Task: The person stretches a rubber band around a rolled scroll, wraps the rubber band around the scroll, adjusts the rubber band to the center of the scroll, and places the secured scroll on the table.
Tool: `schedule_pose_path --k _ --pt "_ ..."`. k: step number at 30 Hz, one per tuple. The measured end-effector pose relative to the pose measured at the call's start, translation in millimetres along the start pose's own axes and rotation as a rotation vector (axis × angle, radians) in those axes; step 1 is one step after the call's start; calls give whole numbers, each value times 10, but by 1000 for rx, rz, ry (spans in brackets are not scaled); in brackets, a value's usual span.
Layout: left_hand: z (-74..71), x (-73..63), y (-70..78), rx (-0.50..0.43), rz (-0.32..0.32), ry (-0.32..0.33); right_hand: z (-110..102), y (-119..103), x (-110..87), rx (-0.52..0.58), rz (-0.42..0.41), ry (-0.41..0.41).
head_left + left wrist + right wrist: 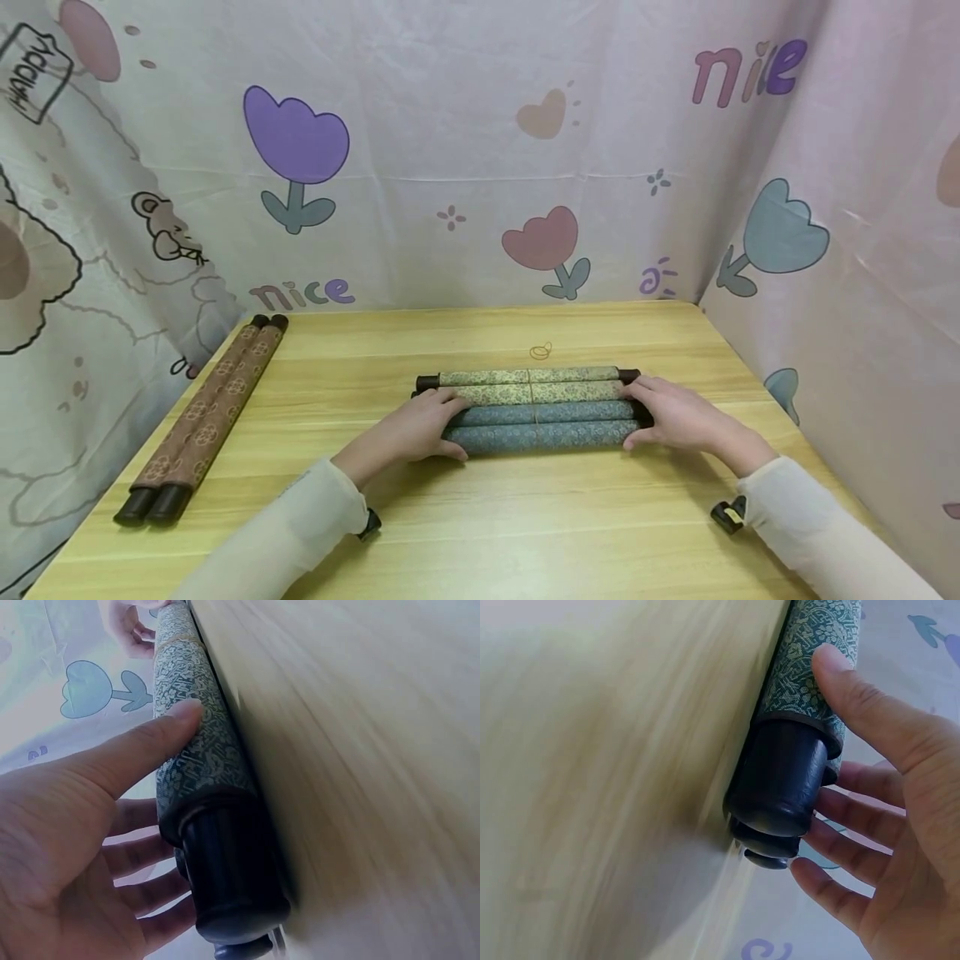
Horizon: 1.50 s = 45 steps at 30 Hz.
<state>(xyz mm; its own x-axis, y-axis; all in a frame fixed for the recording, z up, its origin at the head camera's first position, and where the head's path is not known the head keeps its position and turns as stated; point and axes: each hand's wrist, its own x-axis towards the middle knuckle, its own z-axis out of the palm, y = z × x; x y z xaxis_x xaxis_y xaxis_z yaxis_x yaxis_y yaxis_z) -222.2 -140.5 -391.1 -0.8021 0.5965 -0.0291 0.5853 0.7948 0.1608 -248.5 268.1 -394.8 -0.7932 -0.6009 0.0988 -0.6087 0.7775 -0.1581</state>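
Note:
A row of fabric-covered scrolls lies mid-table: two pale yellow-green scrolls [495, 393] behind two blue scrolls [555, 433]. Their end knobs [780, 772] are black, and a thin band [535, 408] crosses the row. At the left end, my left hand [420, 425] grips the row, its thumb [161, 739] against the nearest blue scroll and its fingers reaching over the far side. My right hand [671, 414] grips the right end likewise, thumb [855, 686] on the blue fabric. Its fingertips are partly hidden behind the knobs in the right wrist view.
Two brown patterned scrolls [206, 417] with black ends lie side by side along the table's left edge. A loose thin band [540, 351] rests behind the row. Printed curtains [420, 125] hang around the back and sides of the wooden table [525, 525].

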Motion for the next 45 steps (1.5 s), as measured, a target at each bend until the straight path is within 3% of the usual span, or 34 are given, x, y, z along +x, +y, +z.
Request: schedule_pose_path --k 9,17,29,39,45 --pt "46 -31 -32 -7 14 -3 -31 -71 33 0 -8 26" --pt "69 -54 -14 -16 8 20 -80 -148 221 17 -7 47" --pt "88 -71 -7 -27 -2 31 -162 -254 694 81 -37 81" --pt "82 -60 -14 -35 -13 24 -195 -212 1077 144 3 51" --pt "68 -53 -14 -34 -9 23 -194 -158 1283 171 42 -7"
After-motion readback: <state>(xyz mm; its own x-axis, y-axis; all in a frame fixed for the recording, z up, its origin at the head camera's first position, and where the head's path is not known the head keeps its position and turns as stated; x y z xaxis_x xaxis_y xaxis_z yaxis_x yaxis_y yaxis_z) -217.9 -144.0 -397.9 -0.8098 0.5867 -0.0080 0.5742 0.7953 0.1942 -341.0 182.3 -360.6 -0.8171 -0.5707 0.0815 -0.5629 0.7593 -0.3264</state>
